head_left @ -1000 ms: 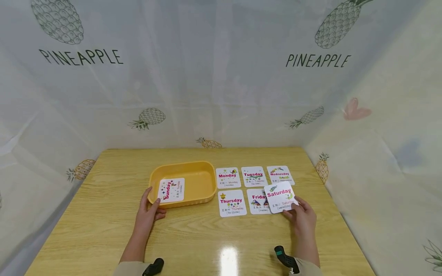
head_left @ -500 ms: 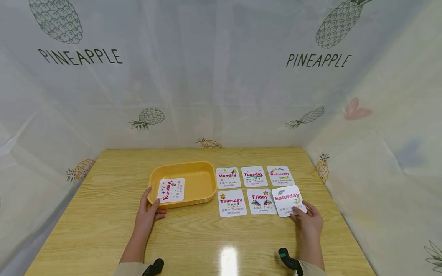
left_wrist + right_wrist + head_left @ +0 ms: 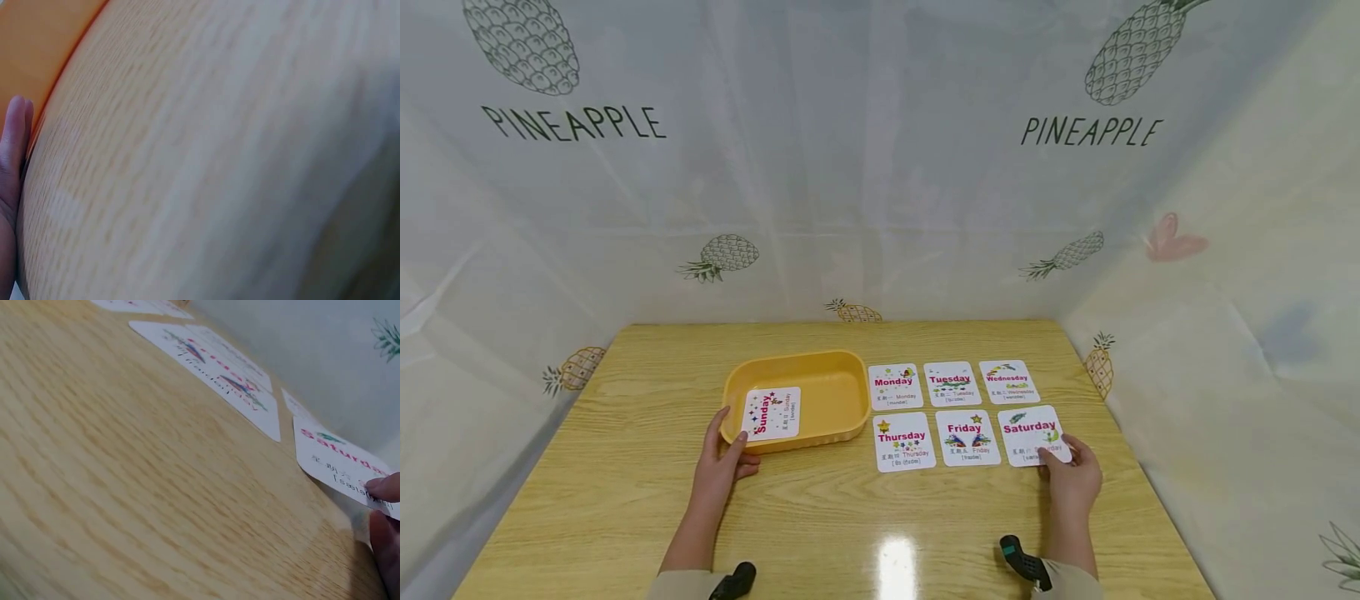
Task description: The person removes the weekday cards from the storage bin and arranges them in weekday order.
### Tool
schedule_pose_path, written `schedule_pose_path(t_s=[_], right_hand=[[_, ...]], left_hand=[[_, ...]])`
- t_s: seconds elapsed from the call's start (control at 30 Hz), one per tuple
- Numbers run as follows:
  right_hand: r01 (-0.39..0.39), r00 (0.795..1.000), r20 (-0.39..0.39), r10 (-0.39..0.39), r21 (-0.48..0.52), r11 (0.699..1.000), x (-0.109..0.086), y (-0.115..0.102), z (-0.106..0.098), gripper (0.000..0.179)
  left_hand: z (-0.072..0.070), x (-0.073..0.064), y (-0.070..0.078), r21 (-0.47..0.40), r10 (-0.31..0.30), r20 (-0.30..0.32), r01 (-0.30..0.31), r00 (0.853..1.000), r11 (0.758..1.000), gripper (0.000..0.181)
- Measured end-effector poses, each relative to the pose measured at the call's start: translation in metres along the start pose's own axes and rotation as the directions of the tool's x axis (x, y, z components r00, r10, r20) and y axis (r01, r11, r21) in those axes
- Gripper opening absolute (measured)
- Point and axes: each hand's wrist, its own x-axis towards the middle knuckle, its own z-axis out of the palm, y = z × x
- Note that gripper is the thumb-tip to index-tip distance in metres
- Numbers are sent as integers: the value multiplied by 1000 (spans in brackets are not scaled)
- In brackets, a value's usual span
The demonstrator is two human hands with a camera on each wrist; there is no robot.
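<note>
My right hand point(image 3: 1073, 477) pinches the lower right part of the white Saturday card point(image 3: 1026, 432), thumb on top and a finger beneath. In the right wrist view the near edge of the Saturday card point(image 3: 334, 459) stands slightly raised over the wood. Left of it lies the Friday card point(image 3: 967, 437), then the Thursday card point(image 3: 904, 442). My left hand point(image 3: 718, 467) grips the near left corner of a yellow plastic tray point(image 3: 831, 392), thumb over the rim. Inside the tray the Sunday card point(image 3: 772, 414) lies turned sideways.
Behind the lower row lie the Monday point(image 3: 895, 387), Tuesday point(image 3: 952, 384) and Wednesday point(image 3: 1008, 382) cards, side by side. The wooden table point(image 3: 820, 517) is enclosed by a pineapple-print curtain point(image 3: 820, 208) at the back and sides.
The Saturday card has moved right in my right hand, off the Friday card, and come down and straightened beside it, below Wednesday. My left hand and the tray have stayed put.
</note>
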Motion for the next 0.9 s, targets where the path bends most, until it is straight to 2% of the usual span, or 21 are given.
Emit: schedule_pose_path(t_s=[0.13,0.3,0.5,0.63,0.9], right_hand=[[77,997,3,-78,-203,976,2,1,-1,55],[90,995,61,-74,-346,934,6,2,-1,57],[87,995,84,-57,-431,898,10,4,-4,56],[97,993,107,-52,-473,876,13,2,-6,54],[101,986,163,-23,-491,865,18,-4,-6,56]], left_hand=[[1,-1,0,7,8,-2,-8,1000,1000,62],[1,-1,1,5,11,2,-11,1000,1000,62],[1,0,0,-2,-21,14,21,1000,1000,62],[2,-1,1,12,-20,4,20,1000,1000,62],[1,-4,2,22,12,-14,-11,1000,1000,63]])
